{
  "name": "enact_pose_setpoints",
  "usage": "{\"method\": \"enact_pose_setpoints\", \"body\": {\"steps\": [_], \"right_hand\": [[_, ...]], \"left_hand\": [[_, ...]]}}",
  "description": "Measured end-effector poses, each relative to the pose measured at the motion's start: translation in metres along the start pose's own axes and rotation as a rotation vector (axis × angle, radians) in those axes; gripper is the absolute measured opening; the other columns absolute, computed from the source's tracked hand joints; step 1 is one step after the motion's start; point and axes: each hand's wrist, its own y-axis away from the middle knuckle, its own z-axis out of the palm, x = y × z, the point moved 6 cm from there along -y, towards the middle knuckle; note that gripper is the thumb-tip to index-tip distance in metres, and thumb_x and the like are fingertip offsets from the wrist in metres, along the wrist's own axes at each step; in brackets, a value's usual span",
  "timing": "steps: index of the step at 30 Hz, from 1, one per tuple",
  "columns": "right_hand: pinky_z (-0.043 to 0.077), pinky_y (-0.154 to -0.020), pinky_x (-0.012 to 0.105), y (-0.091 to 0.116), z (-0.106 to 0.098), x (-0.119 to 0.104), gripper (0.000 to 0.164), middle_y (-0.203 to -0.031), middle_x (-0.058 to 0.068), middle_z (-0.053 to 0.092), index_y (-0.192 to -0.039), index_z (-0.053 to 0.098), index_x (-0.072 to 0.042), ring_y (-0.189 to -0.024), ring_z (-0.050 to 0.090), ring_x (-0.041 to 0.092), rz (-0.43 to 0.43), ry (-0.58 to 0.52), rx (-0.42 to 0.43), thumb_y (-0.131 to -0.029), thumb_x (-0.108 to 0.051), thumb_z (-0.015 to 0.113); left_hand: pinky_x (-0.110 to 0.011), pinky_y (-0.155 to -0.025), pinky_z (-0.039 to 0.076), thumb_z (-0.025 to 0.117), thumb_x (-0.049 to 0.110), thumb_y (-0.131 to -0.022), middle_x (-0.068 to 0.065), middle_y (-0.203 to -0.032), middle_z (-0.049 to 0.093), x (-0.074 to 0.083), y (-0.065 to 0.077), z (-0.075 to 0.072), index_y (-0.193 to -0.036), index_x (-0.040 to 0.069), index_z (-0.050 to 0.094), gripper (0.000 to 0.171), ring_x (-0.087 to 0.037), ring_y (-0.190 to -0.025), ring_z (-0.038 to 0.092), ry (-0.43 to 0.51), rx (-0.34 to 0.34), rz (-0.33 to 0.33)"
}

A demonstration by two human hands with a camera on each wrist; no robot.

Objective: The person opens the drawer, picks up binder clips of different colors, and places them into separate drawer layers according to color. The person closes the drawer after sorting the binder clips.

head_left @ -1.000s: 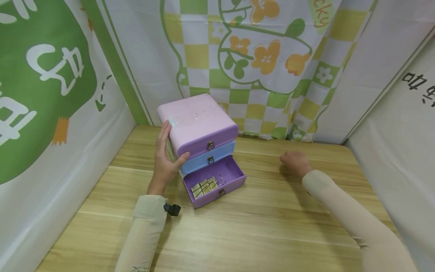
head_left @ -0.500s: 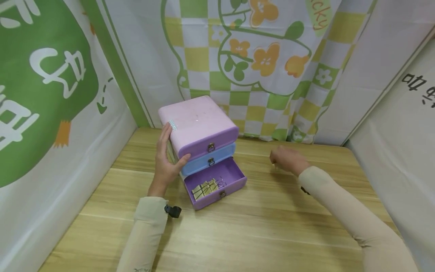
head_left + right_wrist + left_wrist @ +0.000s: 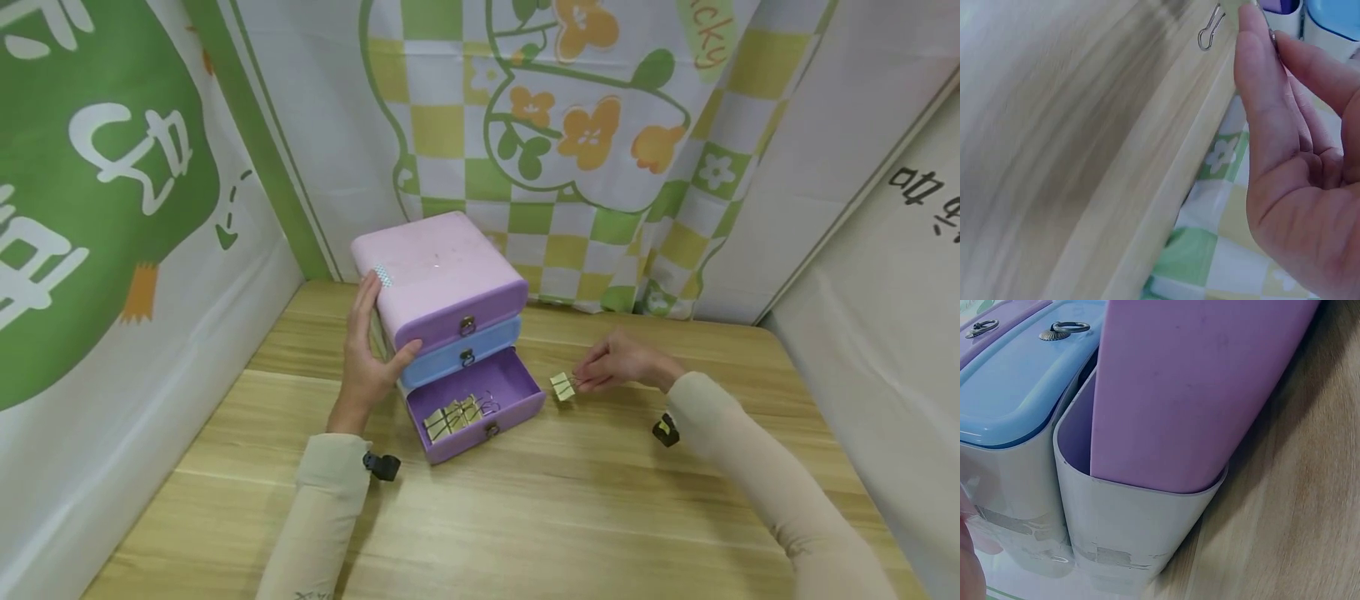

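Observation:
A small cabinet [image 3: 438, 267] with a pale pink top and three drawers stands on the table. Its lowest purple drawer [image 3: 510, 375] is pulled out, with several gold binder clips [image 3: 453, 417] lying in it. My left hand [image 3: 362, 358] rests on the cabinet's left side, fingers extended, thumb at the front corner. My right hand [image 3: 626, 362] pinches another gold binder clip [image 3: 562, 387] by its wire handle, just right of the drawer and apart from it. In the right wrist view, a loose-hanging wire handle [image 3: 1205, 39] shows beside the fingertips; the clip's body is mostly cut off.
The blue middle drawer [image 3: 468, 350] and the purple top drawer [image 3: 487, 312] are pushed in. A wooden table [image 3: 540, 517] bears the cabinet. Behind it hangs a checked curtain [image 3: 566, 250], and printed cloth walls [image 3: 247, 108] stand on both sides. A black camera is worn on each wrist.
My right hand has moved left toward the open drawer and turned, bringing the pinched binder clip into sight. My left hand has stayed on the cabinet.

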Motion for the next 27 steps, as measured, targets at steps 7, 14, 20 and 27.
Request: {"method": "enact_pose_setpoints", "body": {"steps": [7, 14, 20, 27], "right_hand": [[0.052, -0.098, 0.046, -0.004, 0.007, -0.01, 0.031, -0.104, 0.016, 0.074, -0.118, 0.065, 0.004, -0.107, 0.068, 0.035, 0.011, -0.104, -0.015, -0.091, -0.013, 0.064], [0.054, -0.097, 0.041, -0.01, 0.017, -0.039, 0.034, -0.111, 0.015, 0.072, -0.121, 0.062, 0.005, -0.105, 0.07, 0.027, -0.032, -0.151, -0.053, -0.092, -0.013, 0.063], [0.056, -0.094, 0.04, -0.017, 0.034, -0.059, 0.03, -0.11, 0.016, 0.073, -0.118, 0.066, 0.002, -0.11, 0.067, 0.033, -0.054, -0.107, -0.083, -0.093, -0.014, 0.062], [0.057, -0.091, 0.042, -0.031, 0.058, -0.063, 0.027, -0.102, 0.014, 0.075, -0.116, 0.068, 0.001, -0.095, 0.073, 0.027, -0.048, -0.071, -0.079, -0.093, -0.012, 0.062]], "left_hand": [[-0.052, -0.124, 0.013, 0.077, 0.027, -0.073, 0.002, -0.163, 0.018, 0.002, -0.001, -0.001, -0.154, 0.02, 0.026, 0.096, -0.016, -0.153, 0.01, -0.008, -0.013, -0.016], [-0.054, -0.124, 0.012, 0.075, 0.017, -0.072, -0.007, -0.163, 0.019, 0.024, -0.001, -0.001, -0.152, 0.009, 0.027, 0.094, -0.018, -0.152, 0.013, 0.01, -0.012, -0.015], [-0.054, -0.124, 0.012, 0.075, 0.015, -0.072, -0.008, -0.163, 0.019, 0.025, -0.002, -0.002, -0.152, 0.009, 0.028, 0.093, -0.019, -0.152, 0.013, 0.016, -0.005, -0.008], [-0.055, -0.124, 0.013, 0.076, 0.015, -0.071, -0.009, -0.162, 0.02, 0.026, -0.002, -0.002, -0.152, 0.008, 0.028, 0.094, -0.021, -0.152, 0.014, -0.001, -0.007, -0.006]]}}
